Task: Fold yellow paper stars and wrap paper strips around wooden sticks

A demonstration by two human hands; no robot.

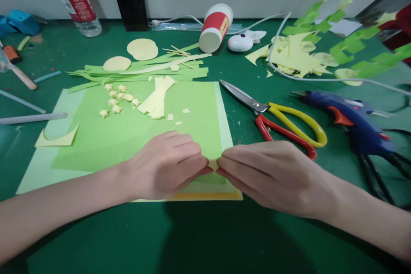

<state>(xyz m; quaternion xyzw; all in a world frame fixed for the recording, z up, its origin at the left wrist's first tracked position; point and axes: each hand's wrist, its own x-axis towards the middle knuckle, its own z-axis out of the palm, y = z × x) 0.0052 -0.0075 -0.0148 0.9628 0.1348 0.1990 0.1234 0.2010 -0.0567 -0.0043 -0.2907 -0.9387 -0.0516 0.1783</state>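
Observation:
My left hand (175, 162) and my right hand (269, 173) meet over the right front part of the green paper sheets (96, 137). Between their pinched fingertips is a small pale yellow folded paper piece (212, 164), mostly covered by the fingers. Several small yellow paper stars (117, 109) lie on the sheets beyond my left hand. To the right of them is a crossed pile of pale yellow strips (158, 98), with a few tiny cut scraps (170, 117) nearby.
Scissors (257, 107) with red and yellow handles lie beyond my right hand. A blue glue gun (356, 120) is at the right, near a white cable (308, 79). Green strips (144, 70), a tipped paper cup (216, 28) and a bottle (80, 6) stand or lie farther back.

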